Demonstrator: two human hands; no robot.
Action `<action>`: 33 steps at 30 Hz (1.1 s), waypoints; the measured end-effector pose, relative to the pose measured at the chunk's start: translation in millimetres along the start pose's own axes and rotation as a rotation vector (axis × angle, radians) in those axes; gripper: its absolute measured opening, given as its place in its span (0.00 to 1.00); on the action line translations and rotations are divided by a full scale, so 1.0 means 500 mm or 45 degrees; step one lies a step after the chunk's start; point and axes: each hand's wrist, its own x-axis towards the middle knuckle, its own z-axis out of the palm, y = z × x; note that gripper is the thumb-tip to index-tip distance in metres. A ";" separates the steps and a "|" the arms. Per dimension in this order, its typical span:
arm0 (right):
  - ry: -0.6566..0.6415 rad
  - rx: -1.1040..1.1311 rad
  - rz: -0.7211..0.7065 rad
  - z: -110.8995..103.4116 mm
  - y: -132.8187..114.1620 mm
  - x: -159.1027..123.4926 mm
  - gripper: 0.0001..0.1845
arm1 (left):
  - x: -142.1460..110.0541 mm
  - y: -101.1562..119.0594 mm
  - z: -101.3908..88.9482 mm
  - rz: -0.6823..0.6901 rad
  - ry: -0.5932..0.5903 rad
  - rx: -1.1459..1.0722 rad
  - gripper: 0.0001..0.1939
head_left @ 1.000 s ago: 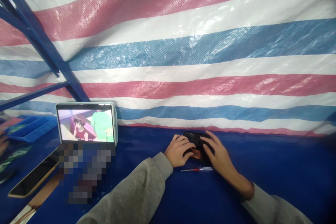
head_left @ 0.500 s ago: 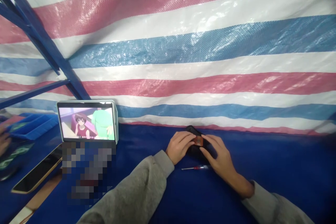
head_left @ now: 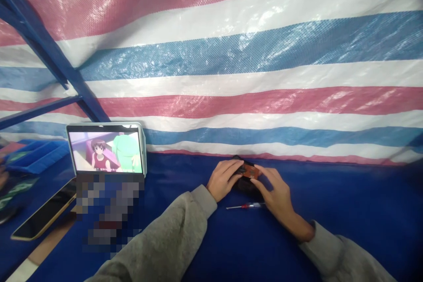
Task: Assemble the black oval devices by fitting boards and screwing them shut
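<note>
A small orange-brown circuit board (head_left: 251, 171) is held up between my two hands. My left hand (head_left: 224, 181) pinches its left end, where a dark part shows beside the fingertips. At the board's right end, the fingers and thumb of my right hand (head_left: 278, 191) close on the edge. Below the board lies a black casing (head_left: 248, 187), partly covered by my hands, its inside too dark to make out. A screwdriver (head_left: 253, 205) with a clear and red handle lies on the table just in front of the casing.
On the left, a tablet (head_left: 105, 150) stands propped up, playing a cartoon. A phone (head_left: 46, 211) lies near a co-worker's arm (head_left: 49, 242). Behind it sits a blue tray (head_left: 49, 158). Striped plastic sheeting (head_left: 231, 105) hangs behind the blue table (head_left: 244, 246).
The orange-brown board has come up from the black casing and tilted into clear view between both hands. Both hands now grip its ends; the right fingers were spread over the casing earlier.
</note>
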 end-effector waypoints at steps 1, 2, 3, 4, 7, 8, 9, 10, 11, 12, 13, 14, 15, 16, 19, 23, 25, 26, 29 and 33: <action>-0.008 0.002 0.009 0.000 0.000 0.000 0.19 | 0.001 -0.002 0.000 0.013 0.012 -0.008 0.19; -0.014 0.004 0.012 -0.001 0.000 0.000 0.19 | 0.001 -0.003 0.001 0.028 0.025 -0.016 0.18; -0.016 0.009 0.011 -0.001 -0.001 0.000 0.18 | 0.001 -0.005 0.001 0.040 0.033 -0.021 0.18; -0.014 0.013 0.008 -0.001 -0.002 0.000 0.18 | 0.001 -0.005 0.001 0.047 0.038 -0.025 0.18; -0.001 0.020 0.016 -0.001 -0.002 -0.001 0.18 | 0.001 -0.006 0.002 0.061 0.038 -0.029 0.19; 0.000 0.019 0.022 -0.001 -0.002 -0.002 0.18 | 0.001 -0.006 0.002 0.070 0.040 -0.029 0.20; -0.001 0.017 0.026 -0.001 -0.001 -0.002 0.18 | 0.000 -0.006 0.002 0.081 0.046 -0.028 0.20; -0.005 0.016 0.027 0.000 0.000 -0.003 0.18 | 0.000 -0.006 0.002 0.094 0.056 -0.027 0.20; -0.012 0.015 0.028 0.000 0.002 -0.004 0.19 | 0.000 -0.007 0.003 0.106 0.068 -0.024 0.19; -0.018 0.013 0.029 0.001 0.003 -0.005 0.19 | 0.000 -0.007 0.003 0.116 0.081 -0.021 0.19; -0.026 0.008 0.033 0.001 0.004 -0.006 0.19 | -0.001 -0.008 0.003 0.123 0.089 -0.018 0.19; -0.033 0.003 0.038 0.001 0.005 -0.006 0.20 | -0.001 -0.009 0.003 0.127 0.095 -0.017 0.20; -0.041 -0.002 0.042 0.001 0.006 -0.007 0.20 | -0.001 -0.009 0.003 0.129 0.098 -0.016 0.20; -0.045 -0.005 0.043 0.001 0.006 -0.007 0.20 | -0.002 -0.010 0.003 0.131 0.098 -0.015 0.20; -0.045 -0.013 0.033 0.000 0.005 -0.006 0.21 | -0.002 -0.009 0.002 0.128 0.091 -0.015 0.19; -0.046 -0.026 0.051 -0.001 0.002 -0.006 0.21 | -0.001 -0.006 0.000 0.105 0.066 -0.007 0.19; -0.041 -0.014 0.072 -0.001 0.002 -0.007 0.22 | -0.001 -0.004 -0.001 0.104 0.066 -0.003 0.20; -0.041 -0.005 0.085 -0.001 0.003 -0.009 0.22 | -0.001 -0.004 -0.001 0.108 0.072 -0.001 0.21; -0.051 0.020 0.118 0.000 0.004 -0.012 0.22 | -0.002 -0.005 0.000 0.125 0.088 0.001 0.22; -0.055 0.047 0.121 -0.001 0.002 -0.009 0.21 | -0.003 -0.008 0.002 0.135 0.098 0.002 0.21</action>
